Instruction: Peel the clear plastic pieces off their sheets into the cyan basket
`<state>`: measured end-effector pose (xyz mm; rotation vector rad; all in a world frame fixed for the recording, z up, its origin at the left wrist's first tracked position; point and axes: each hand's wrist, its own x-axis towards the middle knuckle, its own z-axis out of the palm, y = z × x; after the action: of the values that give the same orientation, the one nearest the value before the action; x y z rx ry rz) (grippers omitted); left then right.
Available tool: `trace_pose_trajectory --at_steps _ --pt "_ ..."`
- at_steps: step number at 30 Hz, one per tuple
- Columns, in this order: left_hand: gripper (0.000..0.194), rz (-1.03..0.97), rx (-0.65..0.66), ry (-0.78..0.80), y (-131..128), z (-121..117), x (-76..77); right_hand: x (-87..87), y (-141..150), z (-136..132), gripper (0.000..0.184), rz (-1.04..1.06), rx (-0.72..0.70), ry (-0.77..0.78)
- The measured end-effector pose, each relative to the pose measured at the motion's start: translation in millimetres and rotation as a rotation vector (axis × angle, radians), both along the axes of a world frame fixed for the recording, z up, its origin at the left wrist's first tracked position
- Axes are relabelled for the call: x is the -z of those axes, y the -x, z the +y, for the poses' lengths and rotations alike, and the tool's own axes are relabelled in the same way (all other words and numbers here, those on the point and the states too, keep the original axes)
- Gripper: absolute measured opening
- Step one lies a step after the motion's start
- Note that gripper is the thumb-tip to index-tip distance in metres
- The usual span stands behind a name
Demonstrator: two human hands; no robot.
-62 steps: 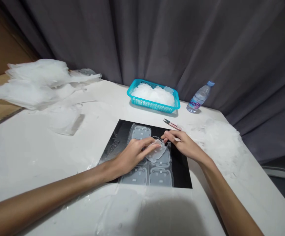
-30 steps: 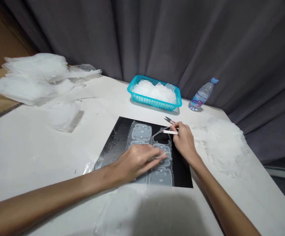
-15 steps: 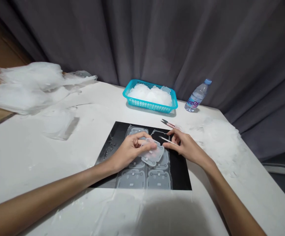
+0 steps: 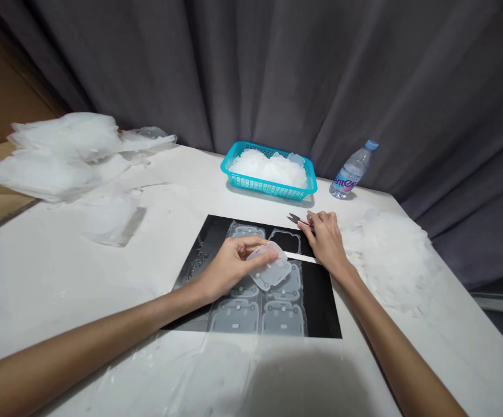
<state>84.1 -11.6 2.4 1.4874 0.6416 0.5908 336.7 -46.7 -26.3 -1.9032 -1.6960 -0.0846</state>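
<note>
My left hand (image 4: 234, 260) pinches a thin translucent plastic piece (image 4: 269, 271) with rounded corners, thumb on top. Below it lies a clear moulded sheet (image 4: 282, 318) of similar pieces on a black mat (image 4: 320, 301). One cell outline (image 4: 286, 233) at the sheet's upper right is vacant and shows black. My right hand (image 4: 324, 234) is closed on the handle of small thread snips (image 4: 295, 218), whose dark blades point left. A slim white stick-like tool (image 4: 304, 258) lies across the mat between my hands; its left end is hidden behind the held piece.
Behind the mat stands a turquoise basket (image 4: 268, 189) filled with translucent pieces. A water bottle (image 4: 350, 172) is to its right. Piled white plastic scraps (image 4: 394, 260) lie at the right, and stacked clear sheets (image 4: 64, 153) at the far left. A grey curtain (image 4: 260, 69) hangs behind.
My right hand has let go of the slim white tool, which now rests on the mat, and has moved up to grasp the thread snips. My left hand still holds the plastic piece.
</note>
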Motion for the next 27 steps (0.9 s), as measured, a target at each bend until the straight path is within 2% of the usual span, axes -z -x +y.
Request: trace_pose_trajectory --at_steps 5,10,12,15,18,20,23,27 --pt "0.027 0.013 -0.047 -0.039 -0.7 -3.0 -2.1 -6.1 10.2 -2.6 0.027 -0.009 -0.003 -0.006" --pt "0.026 0.044 -0.085 -0.215 1.3 -3.5 -5.6 -24.7 23.2 -15.1 0.034 0.114 -0.058 -0.028" --pt "0.028 0.061 -0.075 -0.265 2.2 -2.8 -5.7 -32.1 28.1 -25.0 0.037 0.269 -0.145 0.009" --pt "0.028 0.086 -0.049 -0.298 3.1 -1.1 -3.5 -39.1 33.9 -41.7 0.037 0.616 -0.290 0.127" --pt "0.026 0.066 -0.045 -0.309 3.5 -0.9 -1.7 -41.3 35.7 -56.4 0.033 0.803 -0.322 0.236" --pt "0.025 0.041 -0.027 -0.305 4.0 -2.5 -2.8 -42.2 34.5 -63.8 0.036 0.819 -0.312 0.251" --pt "0.026 0.061 0.021 -0.251 5.0 -6.9 -6.9 -45.3 31.1 -70.5 0.034 0.730 -0.331 0.212" --pt "0.025 0.082 -0.014 -0.228 5.6 -11.2 -9.4 -49.2 29.7 -73.7 0.030 0.650 -0.412 0.161"
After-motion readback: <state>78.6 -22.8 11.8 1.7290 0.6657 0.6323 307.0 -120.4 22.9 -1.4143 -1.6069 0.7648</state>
